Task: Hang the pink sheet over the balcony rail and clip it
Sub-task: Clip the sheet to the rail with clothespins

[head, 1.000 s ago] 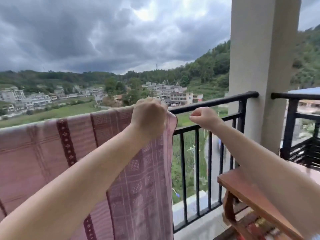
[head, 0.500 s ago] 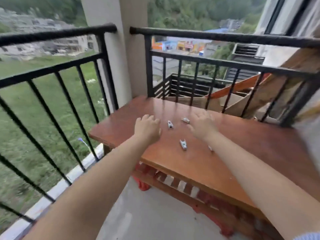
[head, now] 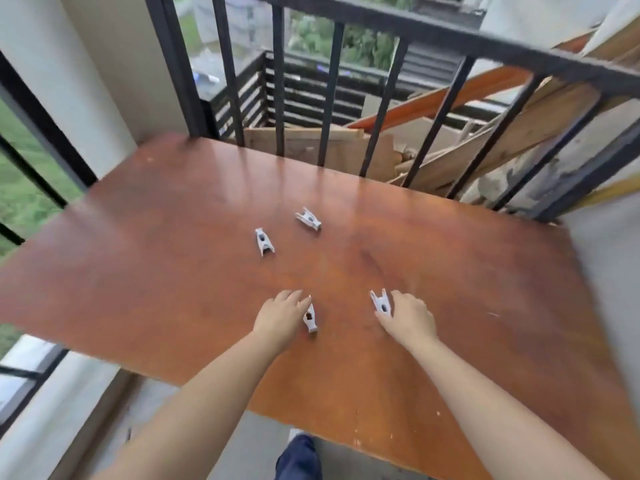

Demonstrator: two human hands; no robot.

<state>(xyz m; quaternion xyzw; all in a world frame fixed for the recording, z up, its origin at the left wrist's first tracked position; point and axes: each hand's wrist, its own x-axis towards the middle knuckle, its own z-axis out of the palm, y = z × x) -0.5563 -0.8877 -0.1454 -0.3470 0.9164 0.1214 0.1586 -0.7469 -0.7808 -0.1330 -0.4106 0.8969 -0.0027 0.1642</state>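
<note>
Your left hand point(head: 280, 320) is reaching low in the middle of the frame, its fingers loosely curled and touching 1 white clip point(head: 310, 317) lying on the brown surface point(head: 138, 271); no closed grip is showing. Your right hand point(head: 408, 318) is resting beside a second clip point(head: 381, 303), fingertips touching it, fingers relaxed. 2 more clips point(head: 264, 241) point(head: 308, 219) are lying further up, near the center. The black balcony rail point(head: 519, 50) is crossing the top. The pink sheet is lying outside the frame.
</note>
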